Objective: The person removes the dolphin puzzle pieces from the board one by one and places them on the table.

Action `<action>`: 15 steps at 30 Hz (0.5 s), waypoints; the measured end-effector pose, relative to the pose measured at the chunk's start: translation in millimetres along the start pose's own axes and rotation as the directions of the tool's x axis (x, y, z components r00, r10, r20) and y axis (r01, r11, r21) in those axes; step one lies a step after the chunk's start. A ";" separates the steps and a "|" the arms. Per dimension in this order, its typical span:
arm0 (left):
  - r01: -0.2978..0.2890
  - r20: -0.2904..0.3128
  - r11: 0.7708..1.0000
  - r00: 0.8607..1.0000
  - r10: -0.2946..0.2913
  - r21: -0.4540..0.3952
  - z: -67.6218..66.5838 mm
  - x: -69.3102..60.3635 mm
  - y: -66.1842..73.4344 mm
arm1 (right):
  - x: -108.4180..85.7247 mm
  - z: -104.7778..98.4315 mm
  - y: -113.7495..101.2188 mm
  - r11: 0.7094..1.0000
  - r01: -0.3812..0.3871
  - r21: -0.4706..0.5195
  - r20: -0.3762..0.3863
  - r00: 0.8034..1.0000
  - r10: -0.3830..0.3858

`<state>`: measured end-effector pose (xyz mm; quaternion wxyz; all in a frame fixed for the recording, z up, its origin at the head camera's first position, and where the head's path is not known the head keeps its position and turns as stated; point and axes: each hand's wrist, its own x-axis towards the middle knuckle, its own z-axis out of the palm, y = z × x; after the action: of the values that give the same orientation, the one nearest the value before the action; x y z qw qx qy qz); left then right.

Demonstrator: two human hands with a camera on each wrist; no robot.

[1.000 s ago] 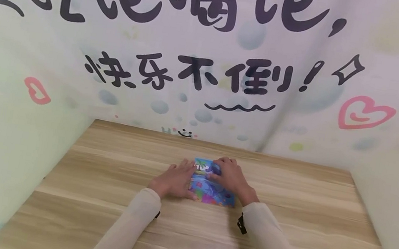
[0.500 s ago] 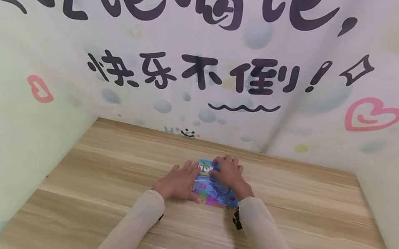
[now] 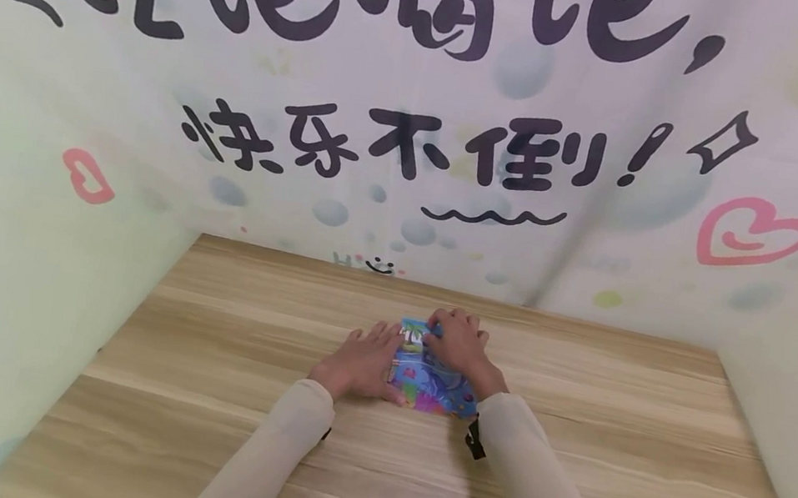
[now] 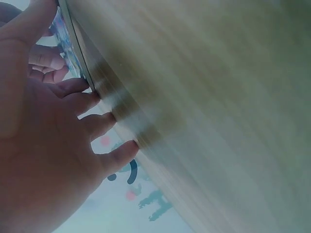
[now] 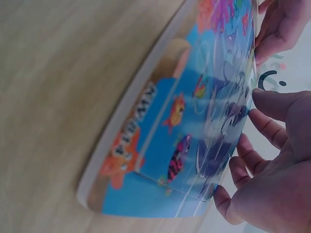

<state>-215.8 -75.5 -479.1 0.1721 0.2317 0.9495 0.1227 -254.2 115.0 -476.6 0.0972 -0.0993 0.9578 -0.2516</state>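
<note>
A flat jigsaw puzzle board [image 3: 434,382] with a bright undersea picture lies on the wooden table. Its corner code reads KW-814 in the right wrist view, where cut lines run across the picture [image 5: 184,136]. My left hand [image 3: 361,362] rests along its left side, fingers spread, thumb by the near left corner. In the left wrist view the fingertips [image 4: 131,145] reach the tabletop beside the board's edge. My right hand [image 3: 462,346] lies over the far right part, fingers bent, tips touching the picture in the right wrist view. Whether a loose piece lies under them is hidden.
The wood-grain table [image 3: 218,360] extends around the board on all sides. A printed fabric wall [image 3: 372,220] with large writing rises behind it, and pale side walls [image 3: 6,298] stand left and right. Both wrists carry dark straps [image 3: 475,441].
My right hand's fingers have drawn in more, and its wrist has shifted slightly over the board's right edge. The left hand stays at the left side. The whole view has drifted a little.
</note>
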 end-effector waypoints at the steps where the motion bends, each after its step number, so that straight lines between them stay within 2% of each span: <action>1: 0.000 -0.002 1.000 1.000 0.000 0.000 0.2 0.0 0.0 | -0.1 0.1 0.4 1.000 0.005 -0.002 -0.001 1.000 -0.005; 11: 0.011 0.008 1.000 1.000 -0.011 -0.013 -0.4 -0.1 2.7 | 0.9 4.5 5.4 0.992 0.113 -0.059 -0.017 0.993 -0.114; 15: 0.013 0.005 1.000 1.000 -0.013 -0.014 -0.4 0.4 2.5 | 1.9 5.5 3.6 0.987 0.131 -0.097 -0.005 0.991 -0.132</action>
<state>-215.2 -73.3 -478.2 0.1767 0.2245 0.9498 0.1278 -255.2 115.1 -483.3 0.0701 -0.1653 0.9607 -0.2116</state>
